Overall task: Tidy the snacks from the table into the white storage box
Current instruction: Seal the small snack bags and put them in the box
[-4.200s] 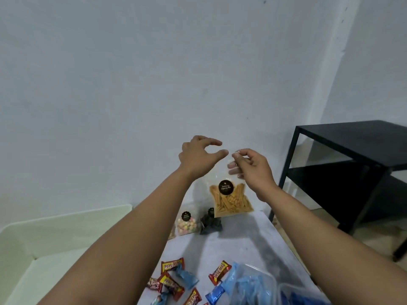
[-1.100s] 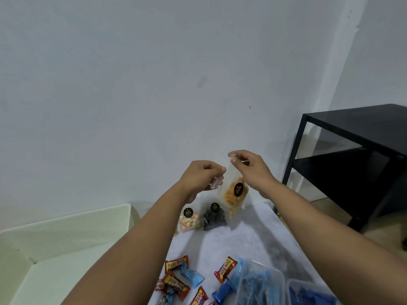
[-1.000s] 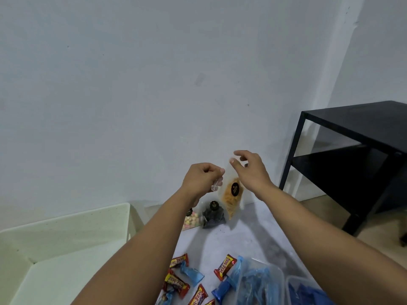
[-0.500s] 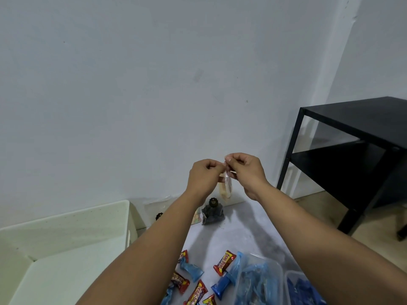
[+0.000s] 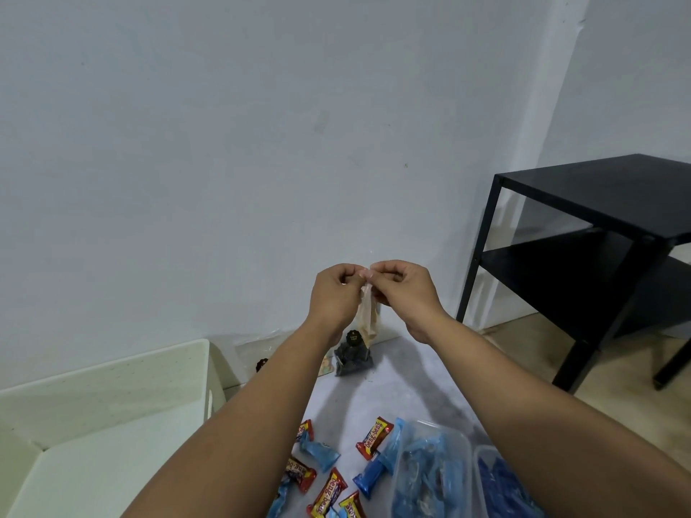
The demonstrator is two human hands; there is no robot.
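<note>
White storage box (image 5: 112,372) at left, apart from hands. Left hand (image 5: 338,293) and right hand (image 5: 405,289) both pinch top edge of clear snack pouch (image 5: 368,319), hanging edge-on above table (image 5: 404,383). Likely light, floppy, slick film, brittle contents; hold by top seal.

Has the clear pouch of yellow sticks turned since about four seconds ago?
Yes. The pouch faced the camera flat before; now it hangs edge-on between the left hand and right hand, above the dark snack pouch standing by the wall.
</note>
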